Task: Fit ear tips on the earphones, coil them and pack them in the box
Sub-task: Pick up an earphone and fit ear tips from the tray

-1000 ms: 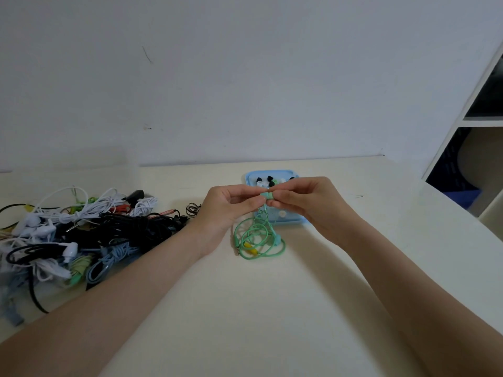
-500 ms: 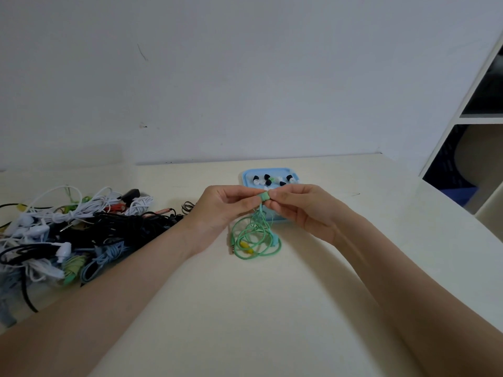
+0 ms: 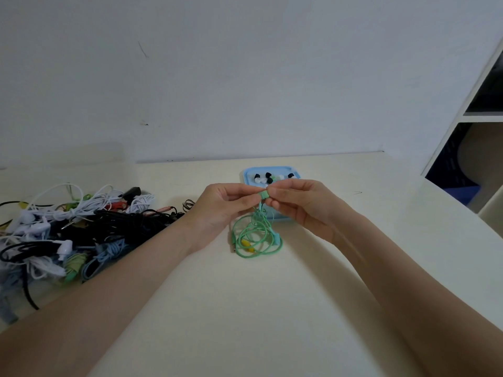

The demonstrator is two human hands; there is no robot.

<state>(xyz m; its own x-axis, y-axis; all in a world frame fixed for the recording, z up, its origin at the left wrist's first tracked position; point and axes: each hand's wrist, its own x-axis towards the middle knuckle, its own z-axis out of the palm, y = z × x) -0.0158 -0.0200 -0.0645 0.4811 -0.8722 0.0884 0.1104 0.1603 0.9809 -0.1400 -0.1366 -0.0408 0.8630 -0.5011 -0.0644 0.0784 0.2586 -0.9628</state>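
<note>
Pinching green earbud (image 3: 263, 194) as before, both hands (image 3: 272, 204) unmoved, cable (image 3: 255, 238) dangling

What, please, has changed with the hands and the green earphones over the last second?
Nothing visibly changed: left hand and right hand still pinch the mint-green earbud between them, its green cable trailing onto the cream table.

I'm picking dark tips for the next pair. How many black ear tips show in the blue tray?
3 black ear tips show in the blue tray: one far left, one centre, one right. The hands cover the tray's near part, so more may be hidden.
</note>
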